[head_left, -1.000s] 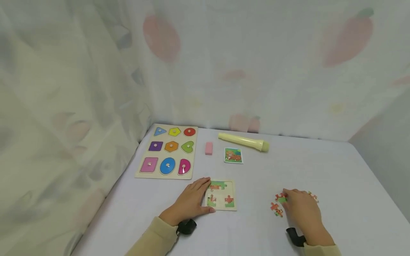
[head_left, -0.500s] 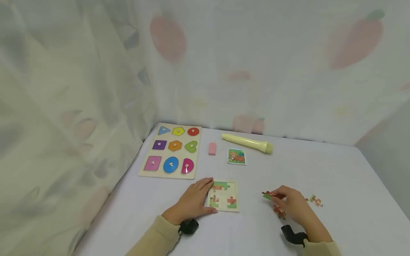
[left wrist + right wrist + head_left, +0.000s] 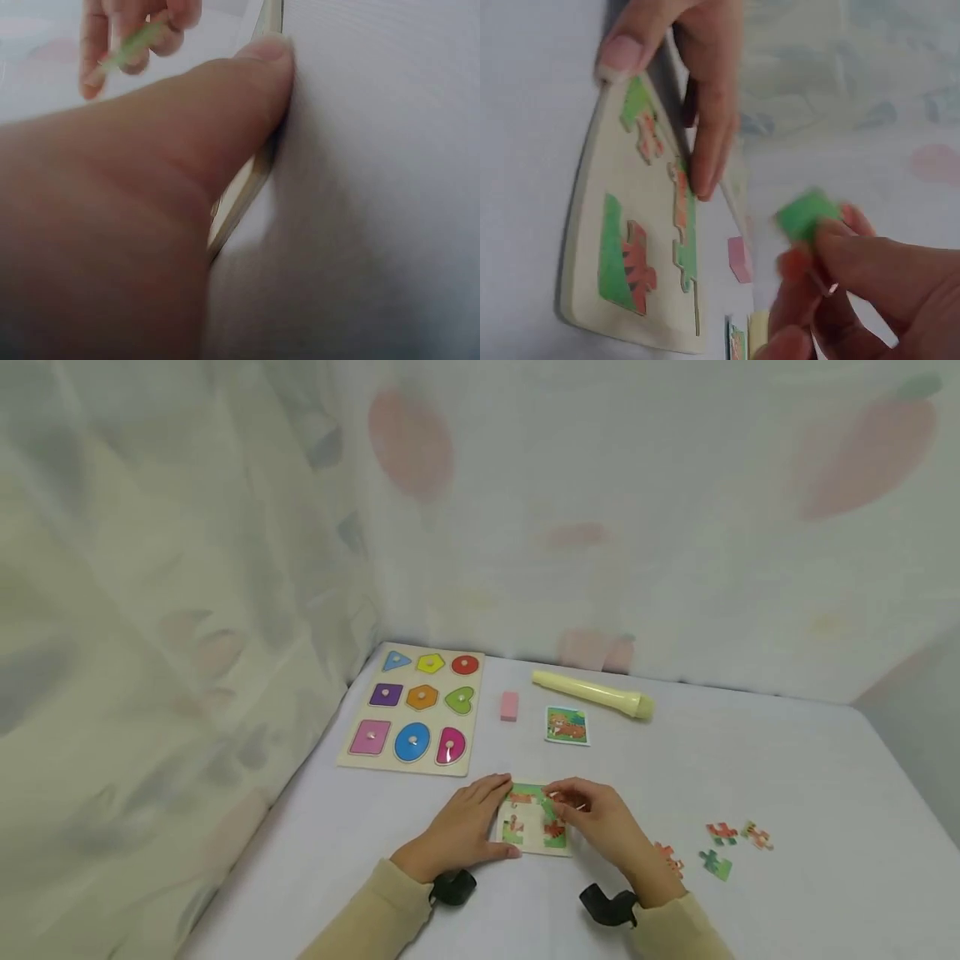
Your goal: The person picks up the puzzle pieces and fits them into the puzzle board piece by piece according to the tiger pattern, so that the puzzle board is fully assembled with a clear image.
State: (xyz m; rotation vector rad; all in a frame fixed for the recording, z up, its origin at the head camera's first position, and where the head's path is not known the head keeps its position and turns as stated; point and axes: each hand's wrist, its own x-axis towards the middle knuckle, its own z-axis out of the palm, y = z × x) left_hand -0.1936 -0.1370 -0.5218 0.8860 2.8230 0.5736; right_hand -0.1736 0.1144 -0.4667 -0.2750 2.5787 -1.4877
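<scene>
Right hand [image 3: 607, 827] pinches a puzzle piece [image 3: 808, 215] over the right side of the puzzle tray [image 3: 532, 830]; left hand [image 3: 459, 833], fingers extended, rests at its left side. Piece: probably light, stiff; best held by edges.

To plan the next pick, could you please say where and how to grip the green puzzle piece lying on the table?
Probably pinch the green puzzle piece by opposite edges, coming from above its near side: it lies flat, with a reddish piece just beyond.
</scene>
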